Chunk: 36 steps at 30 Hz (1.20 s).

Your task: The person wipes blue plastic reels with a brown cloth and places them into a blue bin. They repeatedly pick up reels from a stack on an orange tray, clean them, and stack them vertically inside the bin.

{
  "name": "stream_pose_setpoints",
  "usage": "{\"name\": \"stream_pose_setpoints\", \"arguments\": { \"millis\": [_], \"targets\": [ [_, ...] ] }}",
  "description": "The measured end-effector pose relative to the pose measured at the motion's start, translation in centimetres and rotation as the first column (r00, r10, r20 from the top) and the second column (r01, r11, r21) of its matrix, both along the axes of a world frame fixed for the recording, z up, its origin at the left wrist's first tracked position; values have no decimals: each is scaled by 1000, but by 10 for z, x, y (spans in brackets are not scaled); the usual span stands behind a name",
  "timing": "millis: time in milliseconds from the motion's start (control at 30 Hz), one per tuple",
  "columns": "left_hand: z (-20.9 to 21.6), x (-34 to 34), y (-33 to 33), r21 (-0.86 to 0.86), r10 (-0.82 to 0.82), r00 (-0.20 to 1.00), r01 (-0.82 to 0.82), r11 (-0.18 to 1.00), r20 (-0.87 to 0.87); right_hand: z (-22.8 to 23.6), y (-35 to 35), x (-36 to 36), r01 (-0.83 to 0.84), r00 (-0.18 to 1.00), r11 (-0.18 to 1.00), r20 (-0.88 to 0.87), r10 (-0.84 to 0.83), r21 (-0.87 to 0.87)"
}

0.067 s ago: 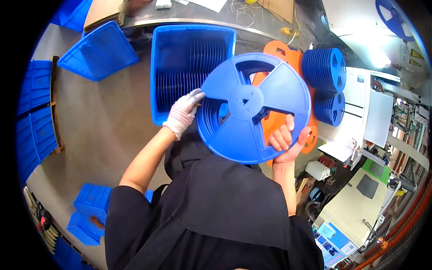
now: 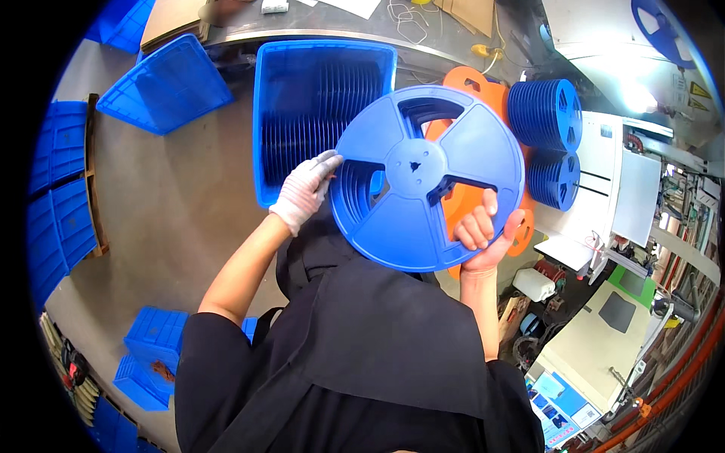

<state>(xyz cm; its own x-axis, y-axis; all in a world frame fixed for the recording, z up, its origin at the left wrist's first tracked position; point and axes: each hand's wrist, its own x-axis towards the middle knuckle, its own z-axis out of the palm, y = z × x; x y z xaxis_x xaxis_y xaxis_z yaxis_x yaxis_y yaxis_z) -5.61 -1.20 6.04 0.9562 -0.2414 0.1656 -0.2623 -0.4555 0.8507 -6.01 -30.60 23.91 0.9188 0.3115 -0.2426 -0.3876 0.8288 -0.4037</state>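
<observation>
A stack of blue plastic reels (image 2: 483,143), several deep, is held up in front of my black apron, its round face toward me. My bare right hand (image 2: 483,234) grips it at the lower right, fingers through a cut-out and thumb over the rim. On the left edge, my left hand (image 2: 302,189), in a whitish glove, has its fingers pressed together at the rim; its thumb is hidden. Just beyond that hand stands a blue bin (image 2: 260,121) with rows of dark blue reels (image 2: 302,140) on edge inside.
Orange reels or discs (image 2: 495,98) show behind the held stack. Two upright rows of blue reels (image 2: 566,113) stand to the right, near a white machine (image 2: 638,196). A metal table (image 2: 332,19) runs along the back. Another blue bin (image 2: 166,87) leans at the far left.
The held reel stack has shifted very slightly away from me and to the right. Both hands keep their places on it.
</observation>
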Motion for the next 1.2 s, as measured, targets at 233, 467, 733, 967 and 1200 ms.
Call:
{"name": "stream_pose_setpoints", "arguments": {
  "millis": [233, 467, 733, 967, 1200],
  "targets": [
    [66, -6, 3, 356, -397, 918, 369, 858, 5, 6, 3, 33, 41, 999, 997, -11, -40, 64],
    [47, -14, -11, 222, -351, 933, 327, 919, 79, 28, 21, 60, -41, 996, 856, -90, -7, -516],
    [33, -31, 26, -702, -314, 644, -526, 480, -697, -9, -7, 48, 12, 974, 656, -140, -179, -755],
    [11, -42, 45, -677, -373, 565, -601, 426, -736, -28, -36, 24, 27, 938, 694, -223, -267, -719],
    [-2, -41, 44, -648, -399, 515, -662, 377, -759, -29, -33, 12, 41, 918, 696, -248, -310, -717]
  ]
}}
